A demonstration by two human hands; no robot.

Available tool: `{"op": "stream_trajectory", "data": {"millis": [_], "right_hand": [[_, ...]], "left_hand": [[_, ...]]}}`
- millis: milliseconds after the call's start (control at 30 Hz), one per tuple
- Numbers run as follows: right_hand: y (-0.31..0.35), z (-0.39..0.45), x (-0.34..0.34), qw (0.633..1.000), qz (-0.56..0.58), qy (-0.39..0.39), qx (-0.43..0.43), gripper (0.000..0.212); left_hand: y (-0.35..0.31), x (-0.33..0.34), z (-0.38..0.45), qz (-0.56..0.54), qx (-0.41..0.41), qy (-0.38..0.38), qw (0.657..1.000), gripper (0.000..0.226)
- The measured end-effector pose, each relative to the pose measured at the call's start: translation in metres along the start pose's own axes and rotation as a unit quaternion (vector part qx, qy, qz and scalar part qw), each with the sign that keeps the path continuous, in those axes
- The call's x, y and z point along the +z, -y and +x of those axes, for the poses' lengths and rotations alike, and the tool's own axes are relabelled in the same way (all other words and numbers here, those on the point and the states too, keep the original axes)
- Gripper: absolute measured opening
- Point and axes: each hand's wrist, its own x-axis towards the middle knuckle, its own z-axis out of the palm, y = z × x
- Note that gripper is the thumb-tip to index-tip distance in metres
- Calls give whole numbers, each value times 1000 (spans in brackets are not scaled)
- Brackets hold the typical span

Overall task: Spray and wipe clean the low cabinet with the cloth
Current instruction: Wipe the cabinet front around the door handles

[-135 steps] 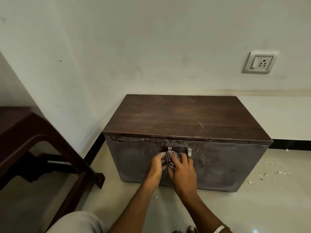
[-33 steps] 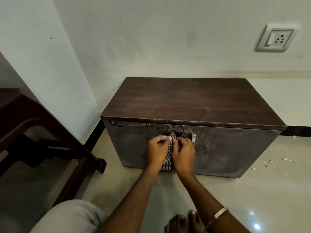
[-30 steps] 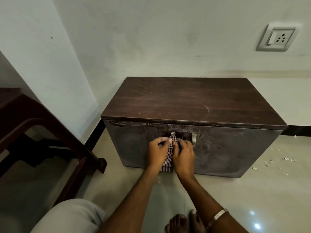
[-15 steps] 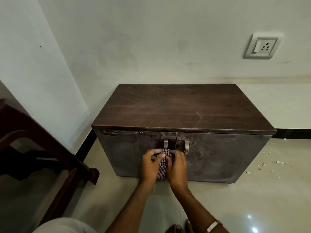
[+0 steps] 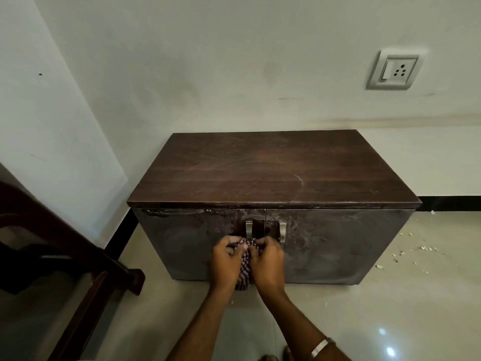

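Since a second ago our hands have slid down from the handle tops to just below them, and our head has tilted so the low dark-brown wooden cabinet (image 5: 273, 178) sits lower in view. Both hands are closed on the bunched checked maroon-and-white cloth (image 5: 244, 267): our left hand (image 5: 226, 261) grips it from 9 o'clock, our right hand (image 5: 268, 261) from 3 o'clock, pressing it against the door fronts beneath the two small silver metal door handles (image 5: 249, 229).

We judge the job roughly midway. Cloudy streaks and swirl marks cover both doors, especially around the handles and across the right door, so the fronts look sprayed and partly worked but not wiped clear. On the top surface we see a faint whitish scuff toward 3 o'clock; whether we have wiped it we cannot tell. No spray bottle is in view.

Pale crumbs (image 5: 416, 250) lie scattered on the glossy tiled floor (image 5: 390, 308) at 3 o'clock.
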Motion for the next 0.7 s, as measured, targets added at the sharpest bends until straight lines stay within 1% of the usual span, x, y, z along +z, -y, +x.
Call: {"op": "stream_trajectory", "data": {"millis": [100,167,267,367,433,533,700], "right_hand": [[-1,6,3,1000,11,8,26,5],[-2,6,3,1000,11,10,24,5],[-3,2,0,1000,19,6,-4,7],[-4,-1,-7,999,33,-1,-37,9],[-4,-4,-10,997,47,-8,-59,10],[3,-6,-14,993,68,-34,-89,11],[30,6,-21,994,68,-56,-71,10]], "left_hand": [[1,4,5,12,-35,-8,999,11],[1,4,4,2,-41,-7,999,10],[2,-3,1,-55,-28,18,998,9],[-2,-12,-2,-115,-13,41,992,14],[-5,-15,-3,-138,-8,42,989,15],[-13,-17,-3,-171,-2,38,985,10],[-33,-14,6,-207,-10,17,978,12]]}}
